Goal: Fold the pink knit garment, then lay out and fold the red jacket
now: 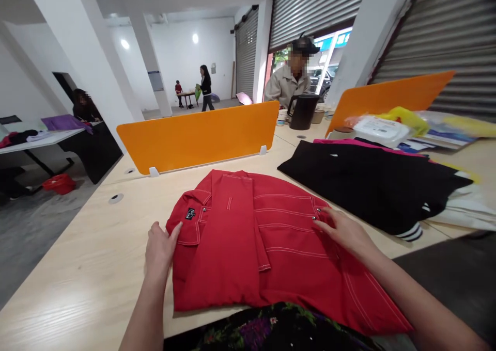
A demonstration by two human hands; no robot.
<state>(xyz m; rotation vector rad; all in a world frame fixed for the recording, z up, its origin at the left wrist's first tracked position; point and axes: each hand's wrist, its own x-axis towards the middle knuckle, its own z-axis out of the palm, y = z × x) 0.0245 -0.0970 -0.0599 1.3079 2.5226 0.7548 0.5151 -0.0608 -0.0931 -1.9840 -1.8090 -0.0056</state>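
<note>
Left hand (pixel 159 248): you have it at the left edge of the folded red cloth garment with white stitching (pixel 279 276), thumb spread away from the fingers, its tip against the cloth.
Right hand (pixel 344 232): on the other side, your thumb and forefinger meet the cloth by the small round metal snaps (pixel 314 218); the other fingers are partly hidden, so I cannot tell whether you are pinching it.
Red garment: flat on the pale wood-grain desk (pixel 89 253), right in front of you between both hands, a long red cloth sleeve (pixel 232 237) laid down its middle, a small black rectangular label (pixel 189 214) to its left.
Near edge: dark floral cloth (pixel 279 328) right below the red.
Black pile: beyond your right hand, a folded black cloth garment with white-striped trim (pixel 360 180), magenta cloth (pixel 341 141) peeking out at its far edge.
Behind the pile: a white rectangular pack (pixel 382 129) beside a crumpled yellow plastic bag (pixel 411 118).
Orange screen: a low, flat orange panel (pixel 201 137) upright past the red garment.
Far side: a tall black jug (pixel 304 112), and behind it a co-worker in a beige shirt (pixel 289 85).
</note>
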